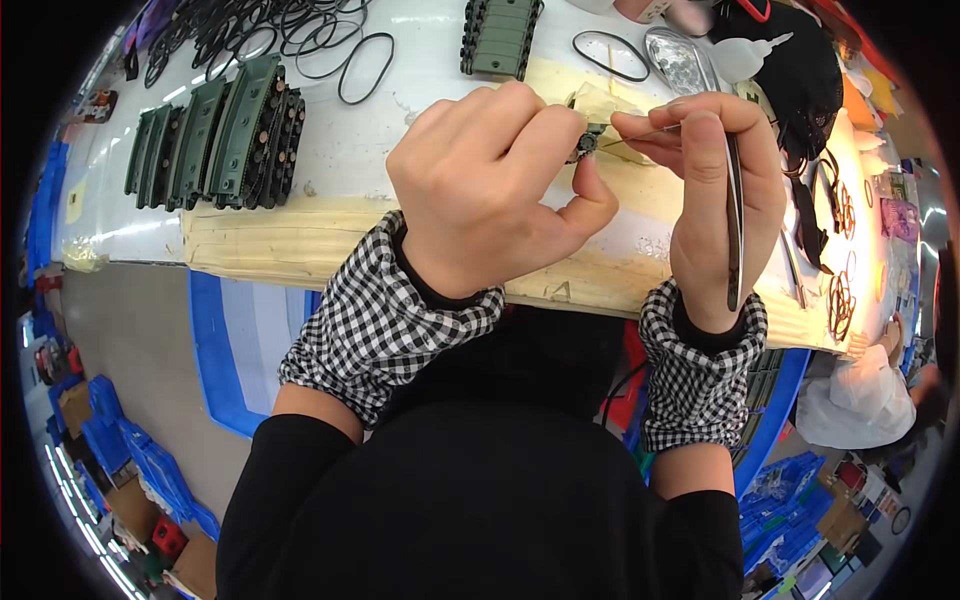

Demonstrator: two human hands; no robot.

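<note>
Looking down over a black top (480, 500), bottom centre. Now sweeping across from upper left: passing dark-green track-edged pieces (240, 130) lined up on the tabletop (345, 155), then black loops (215, 40) heaped just above. On to upper centre: pinching a small dark part (587, 144) between thumb and forefinger of the left hand (485, 185). Just right: gripping slim metal tweezers (736, 220) in the right hand (704, 210), pointing them at the part.

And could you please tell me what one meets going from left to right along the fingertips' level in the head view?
Row of green tracked pieces, left hand, small dark part, right hand, black fabric-like item.
</note>
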